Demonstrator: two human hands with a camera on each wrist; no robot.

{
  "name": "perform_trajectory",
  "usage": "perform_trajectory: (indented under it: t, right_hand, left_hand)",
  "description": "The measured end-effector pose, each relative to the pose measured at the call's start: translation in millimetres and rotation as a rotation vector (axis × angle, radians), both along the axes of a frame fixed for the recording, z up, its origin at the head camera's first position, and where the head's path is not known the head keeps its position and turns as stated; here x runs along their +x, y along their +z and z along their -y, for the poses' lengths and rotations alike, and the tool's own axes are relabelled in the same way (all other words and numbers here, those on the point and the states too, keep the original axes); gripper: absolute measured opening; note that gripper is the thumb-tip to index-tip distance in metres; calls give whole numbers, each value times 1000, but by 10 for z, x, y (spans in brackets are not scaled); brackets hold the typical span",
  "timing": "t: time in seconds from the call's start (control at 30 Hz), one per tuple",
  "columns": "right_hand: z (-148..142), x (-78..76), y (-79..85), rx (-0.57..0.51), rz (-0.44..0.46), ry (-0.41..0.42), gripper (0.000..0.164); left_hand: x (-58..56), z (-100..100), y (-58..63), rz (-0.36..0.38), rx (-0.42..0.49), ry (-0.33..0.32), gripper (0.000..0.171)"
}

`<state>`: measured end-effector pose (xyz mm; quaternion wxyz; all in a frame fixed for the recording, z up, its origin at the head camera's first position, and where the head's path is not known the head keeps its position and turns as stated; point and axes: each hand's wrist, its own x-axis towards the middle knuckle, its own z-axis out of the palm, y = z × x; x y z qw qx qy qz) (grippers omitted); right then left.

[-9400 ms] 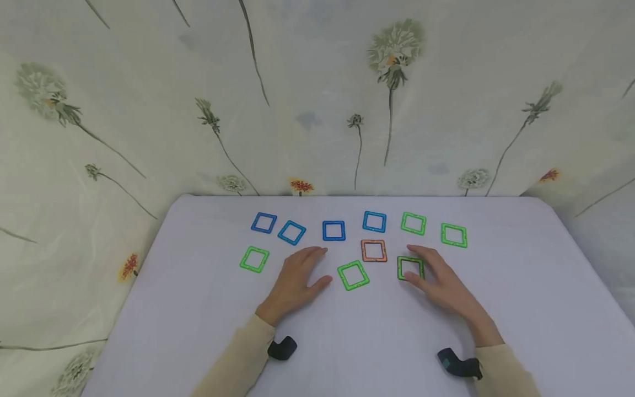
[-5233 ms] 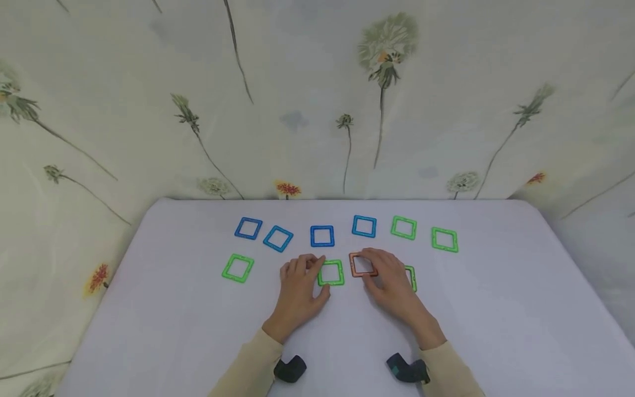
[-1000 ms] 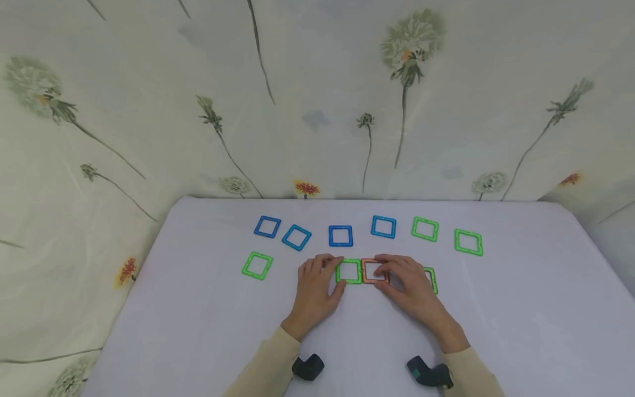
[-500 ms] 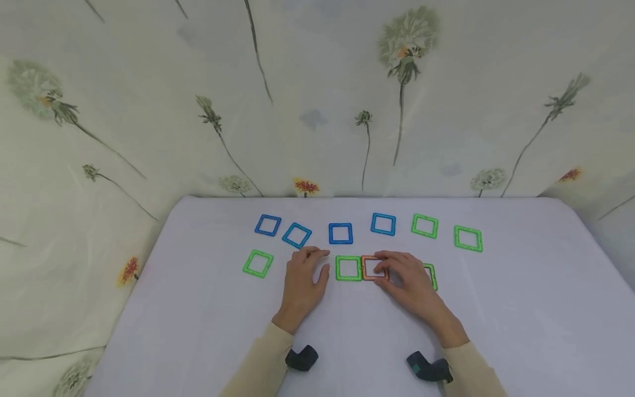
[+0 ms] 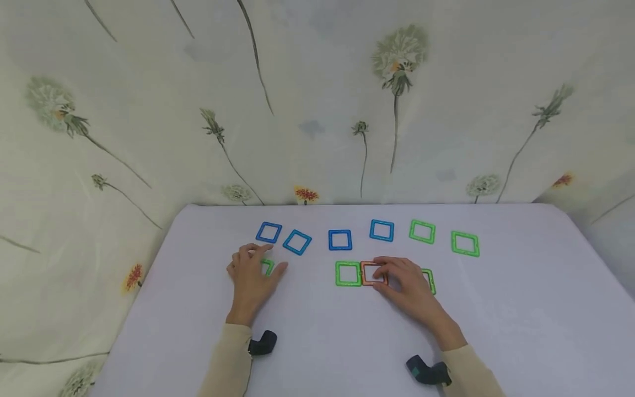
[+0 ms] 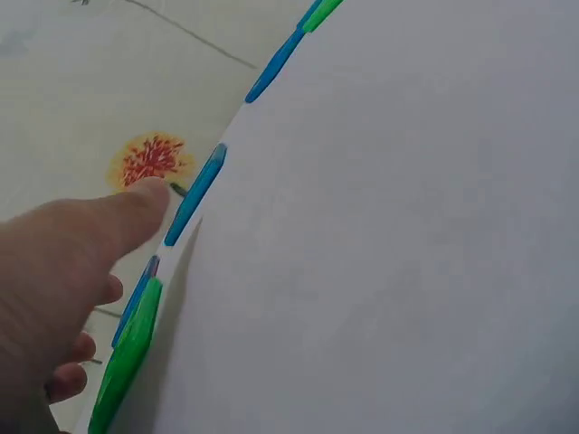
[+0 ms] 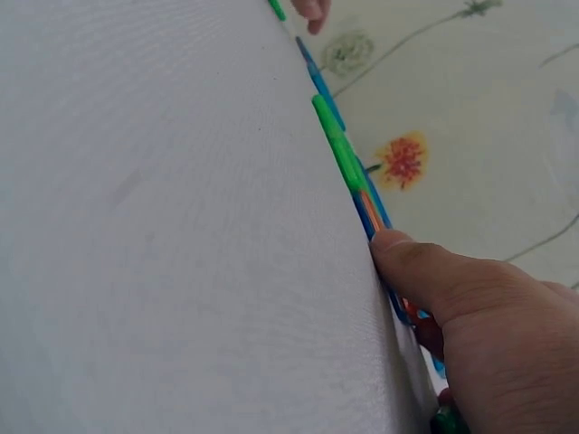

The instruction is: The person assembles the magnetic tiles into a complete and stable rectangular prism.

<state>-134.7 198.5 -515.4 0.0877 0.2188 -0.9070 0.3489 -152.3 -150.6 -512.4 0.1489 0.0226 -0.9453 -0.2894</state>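
Observation:
In the head view my left hand (image 5: 249, 281) is over a green square magnetic tile (image 5: 269, 267) at the left, covering most of it. Its fingers and thumb are spread; in the left wrist view the thumb stands apart from the green tile (image 6: 128, 357). My right hand (image 5: 412, 289) grips an orange square magnetic tile (image 5: 367, 283), fingers at its far side and thumb at its near edge. Flush against the orange tile's left edge lies another green tile (image 5: 348, 284). A further green tile (image 5: 431, 281) is partly hidden behind the right hand.
Along the back of the white table (image 5: 317, 342) lies a row of several blue tiles (image 5: 339, 248). Two green tiles (image 5: 465, 253) continue that row at the right. A cloth with printed dandelions (image 5: 307, 154) hangs behind. Black wrist cameras (image 5: 263, 343) sit at both sleeves.
The right hand brought the orange tile against the green one, which the left hand had held. The left hand then let go and moved left to the far-left green tile.

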Motion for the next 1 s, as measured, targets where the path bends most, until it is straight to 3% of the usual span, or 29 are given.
perform_trajectory:
  t: [0.2, 0.5, 0.7, 1.0]
  right_hand:
    - [-12, 17, 17, -2, -12, 5, 21]
    - [-16, -12, 18, 9, -48, 11, 21]
    - [-20, -11, 20, 6, -21, 5, 21]
    - [2, -7, 6, -12, -28, 8, 22]
  left_hand:
    - [8, 217, 11, 163, -64, 51, 76]
    - [86, 326, 270, 340, -72, 3, 85]
    - [84, 323, 315, 373, -47, -2, 80]
    - [78, 320, 313, 347, -31, -2, 71]
